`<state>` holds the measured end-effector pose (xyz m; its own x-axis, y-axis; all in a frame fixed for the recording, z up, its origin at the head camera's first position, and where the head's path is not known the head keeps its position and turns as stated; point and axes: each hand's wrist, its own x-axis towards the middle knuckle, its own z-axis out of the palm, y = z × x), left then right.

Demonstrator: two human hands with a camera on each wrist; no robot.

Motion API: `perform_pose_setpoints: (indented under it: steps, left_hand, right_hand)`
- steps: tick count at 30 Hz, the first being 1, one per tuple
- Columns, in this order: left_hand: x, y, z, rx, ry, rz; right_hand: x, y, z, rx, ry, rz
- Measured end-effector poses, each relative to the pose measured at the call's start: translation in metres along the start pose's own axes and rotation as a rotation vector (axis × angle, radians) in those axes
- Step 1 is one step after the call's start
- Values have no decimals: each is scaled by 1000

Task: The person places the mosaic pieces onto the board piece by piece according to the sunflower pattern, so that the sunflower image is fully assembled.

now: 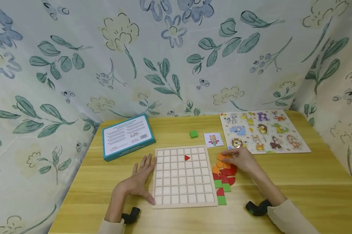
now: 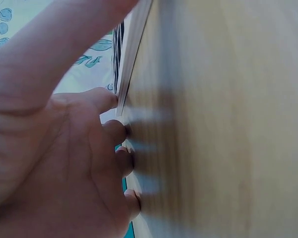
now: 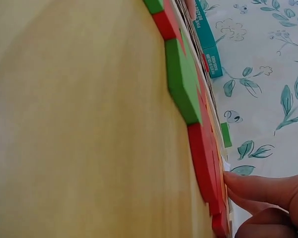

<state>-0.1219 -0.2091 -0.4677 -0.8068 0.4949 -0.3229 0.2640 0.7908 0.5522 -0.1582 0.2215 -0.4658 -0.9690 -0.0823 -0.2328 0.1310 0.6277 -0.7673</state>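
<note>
A pale wooden grid board (image 1: pixel 183 205) lies on the table with one red triangle (image 1: pixel 187 157) in a cell of an upper row. My left hand (image 1: pixel 139 178) is spread along its left side, thumb near the lower corner and a fingertip against the edge. Right of the board lies a cluster of flat orange, red and green pieces, such as a green square (image 1: pixel 221 200) and a red piece (image 1: pixel 231 180). At its top, my right hand (image 1: pixel 242 159) pinches an orange piece (image 1: pixel 221 157) between thumb and index finger. In the right wrist view the fingertips meet the cluster's far end.
Behind the board are a small green block (image 1: pixel 194 134) and a pattern card (image 1: pixel 213 139). A teal-edged box (image 1: pixel 127 136) lies at the back left, an animal puzzle board (image 1: pixel 263 131) at the back right. A floral cloth (image 1: pixel 170 58) hangs behind the table.
</note>
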Motion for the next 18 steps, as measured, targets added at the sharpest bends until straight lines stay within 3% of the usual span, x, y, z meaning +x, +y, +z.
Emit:
perform_pose_setpoints:
  steps: [18]
  left_hand:
    - [-1, 0, 1, -4, 3, 2]
  right_hand:
    - [10, -6, 6, 63, -72, 31]
